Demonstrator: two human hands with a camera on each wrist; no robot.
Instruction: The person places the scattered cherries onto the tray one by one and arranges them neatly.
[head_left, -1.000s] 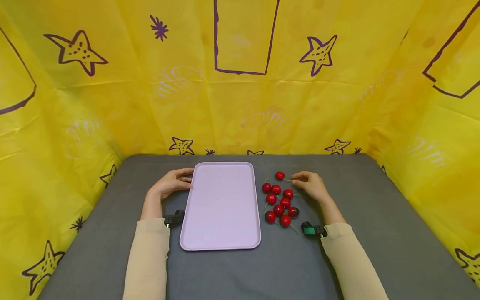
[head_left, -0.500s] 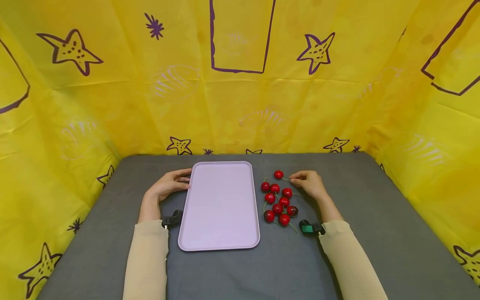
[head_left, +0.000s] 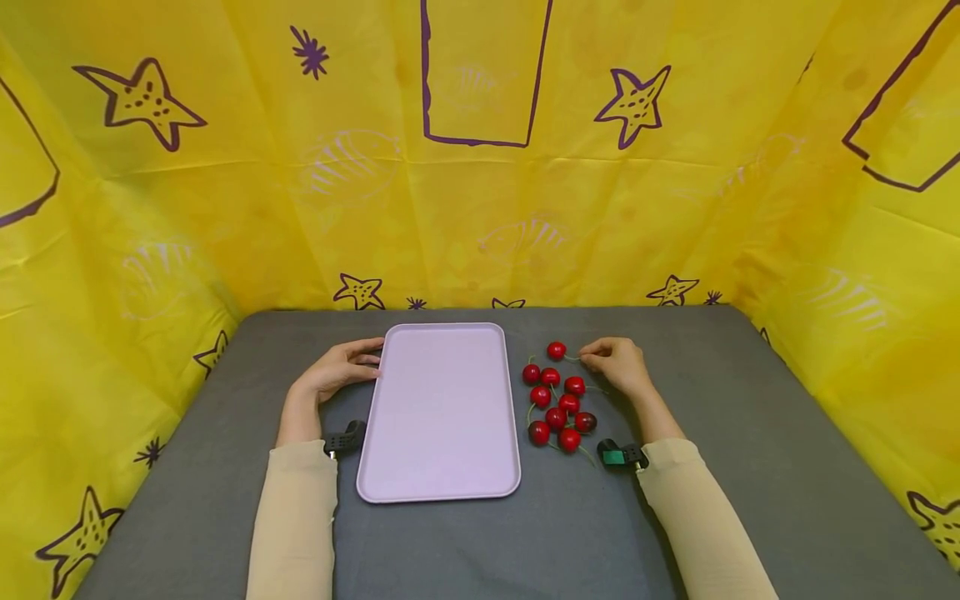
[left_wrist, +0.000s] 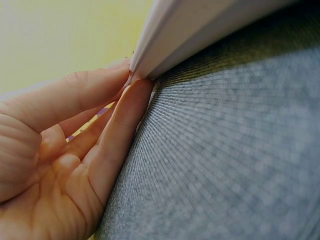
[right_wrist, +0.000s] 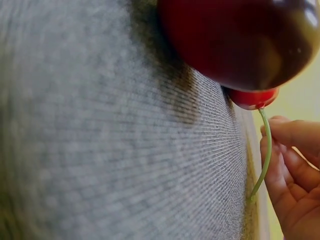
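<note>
At the far side of a loose group of red cherries (head_left: 556,418), one cherry (head_left: 557,351) sits apart, its green stem pointing right. My right hand (head_left: 619,364) pinches the end of that stem between thumb and fingertips; in the right wrist view these fingers (right_wrist: 295,142) are partly behind a nearer cherry's stem (right_wrist: 267,150). A dark red cherry (right_wrist: 240,40) fills the top of that view. On the left, my left hand (head_left: 339,367) holds the edge of a pale purple tray (head_left: 442,417). In the left wrist view, thumb and finger meet at the tray's rim (left_wrist: 165,45).
Grey cloth (head_left: 450,550) covers the table. Behind and at both sides hangs a yellow curtain (head_left: 480,225) with purple starfish drawings. Black wrist devices (head_left: 622,455) sit at both cuffs, close to the tray on the left and the cherries on the right.
My right hand's fingertips have closed in on the far cherry's stem. The left hand stays at the tray's edge. The head view has shifted slightly.
</note>
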